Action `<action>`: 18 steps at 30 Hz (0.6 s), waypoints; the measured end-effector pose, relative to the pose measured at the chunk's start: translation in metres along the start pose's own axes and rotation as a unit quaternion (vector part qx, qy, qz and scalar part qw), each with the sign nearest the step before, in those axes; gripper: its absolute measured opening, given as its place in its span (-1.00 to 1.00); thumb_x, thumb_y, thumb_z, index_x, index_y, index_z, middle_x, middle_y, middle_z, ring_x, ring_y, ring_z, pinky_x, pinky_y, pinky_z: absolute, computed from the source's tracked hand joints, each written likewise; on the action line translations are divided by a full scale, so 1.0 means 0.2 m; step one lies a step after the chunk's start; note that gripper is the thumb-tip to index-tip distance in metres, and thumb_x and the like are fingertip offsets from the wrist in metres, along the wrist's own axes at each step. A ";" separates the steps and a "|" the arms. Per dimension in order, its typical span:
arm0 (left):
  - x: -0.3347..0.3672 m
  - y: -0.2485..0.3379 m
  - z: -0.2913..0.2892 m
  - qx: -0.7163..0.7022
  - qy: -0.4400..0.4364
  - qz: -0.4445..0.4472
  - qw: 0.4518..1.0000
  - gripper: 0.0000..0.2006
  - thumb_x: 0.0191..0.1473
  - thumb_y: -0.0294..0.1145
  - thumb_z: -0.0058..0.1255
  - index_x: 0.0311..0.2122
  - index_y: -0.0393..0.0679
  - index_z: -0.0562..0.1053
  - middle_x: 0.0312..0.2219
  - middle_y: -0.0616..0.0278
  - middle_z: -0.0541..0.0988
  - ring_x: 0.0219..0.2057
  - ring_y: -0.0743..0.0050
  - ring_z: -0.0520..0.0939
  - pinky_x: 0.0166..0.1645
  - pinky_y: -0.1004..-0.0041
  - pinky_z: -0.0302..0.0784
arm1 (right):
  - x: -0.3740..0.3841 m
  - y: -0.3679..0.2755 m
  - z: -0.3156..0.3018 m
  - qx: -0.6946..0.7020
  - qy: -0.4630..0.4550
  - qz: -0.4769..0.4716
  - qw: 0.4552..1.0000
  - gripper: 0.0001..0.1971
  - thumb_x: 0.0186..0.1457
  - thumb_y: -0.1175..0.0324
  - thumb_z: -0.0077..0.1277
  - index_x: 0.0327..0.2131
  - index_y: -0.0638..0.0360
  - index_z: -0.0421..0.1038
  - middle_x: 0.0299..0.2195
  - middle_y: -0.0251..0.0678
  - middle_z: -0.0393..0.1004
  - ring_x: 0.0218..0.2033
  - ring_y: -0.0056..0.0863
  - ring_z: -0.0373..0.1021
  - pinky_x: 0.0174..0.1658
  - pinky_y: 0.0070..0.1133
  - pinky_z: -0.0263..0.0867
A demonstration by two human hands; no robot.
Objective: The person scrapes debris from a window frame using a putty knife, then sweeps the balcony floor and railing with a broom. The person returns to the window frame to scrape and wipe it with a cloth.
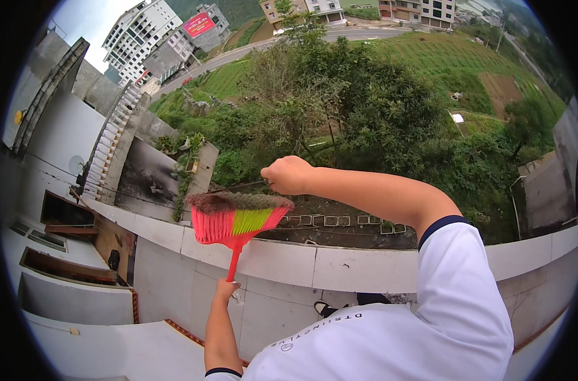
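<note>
A red broom [230, 236] with red and yellow-green bristles is held upside down over the balcony's parapet, bristles upward. Grey-brown fluff [235, 203] covers the bristle tips. My left hand [226, 289] is closed around the red handle below the broom head. Above the right end of the bristles, my right hand [288, 175] is closed, its arm bent across from the right. A thin dark stick [241, 186] runs from its fingers leftward just above the fluff. The hidden fingertips leave the exact grip on it unclear.
The pale parapet ledge [359, 268] runs across in front of me, with a drop beyond to trees [390, 108] and a garden bed. A shoe [324, 308] shows on the tiled floor. Wooden-framed openings [67, 263] lie to the left.
</note>
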State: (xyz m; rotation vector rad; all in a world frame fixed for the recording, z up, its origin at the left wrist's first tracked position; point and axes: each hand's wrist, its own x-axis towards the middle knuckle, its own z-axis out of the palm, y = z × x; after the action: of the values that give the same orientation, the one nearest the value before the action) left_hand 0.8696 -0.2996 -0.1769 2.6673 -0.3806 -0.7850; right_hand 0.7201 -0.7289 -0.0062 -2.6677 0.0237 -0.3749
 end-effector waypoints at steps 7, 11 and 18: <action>-0.05 0.07 -0.04 -0.008 0.006 -0.005 1.000 -0.79 -0.35 -0.42 0.20 -0.62 -0.28 0.41 -0.69 0.19 0.45 -0.61 0.44 0.44 -0.49 0.36 0.32 | -0.33 0.59 0.32 -0.256 -0.303 0.040 0.917 -0.83 -0.13 0.48 0.00 -0.39 0.03 0.51 -0.45 -0.34 0.49 -0.38 -0.45 0.43 -0.44 -0.50 0.33; -0.05 0.11 -0.01 -0.019 -0.031 0.010 0.999 -0.80 -0.32 -0.44 0.19 -0.65 -0.26 0.38 -0.70 0.24 0.42 -0.61 0.48 0.40 -0.49 0.37 0.30 | -0.18 0.44 0.21 -0.085 -0.141 0.147 0.975 -0.90 -0.13 0.39 -0.02 -0.46 0.14 0.42 -0.53 -0.21 0.46 -0.46 -0.23 0.41 -0.43 -0.38 0.32; -0.10 0.14 -0.05 -0.032 -0.025 -0.015 0.999 -0.82 -0.31 -0.46 0.18 -0.63 -0.24 0.38 -0.70 0.28 0.40 -0.61 0.49 0.37 -0.48 0.40 0.28 | -0.22 0.34 0.41 -0.007 -0.164 0.068 0.984 -0.78 -0.13 0.23 0.00 -0.42 0.16 0.40 -0.45 -0.15 0.47 -0.38 -0.15 0.41 -0.36 -0.33 0.32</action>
State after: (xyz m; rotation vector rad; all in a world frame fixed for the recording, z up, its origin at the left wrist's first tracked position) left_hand 0.8539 -0.3153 -0.1495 2.6026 -0.3237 -0.8601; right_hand 0.7025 -0.7524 -0.1180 -2.6891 0.1056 0.1104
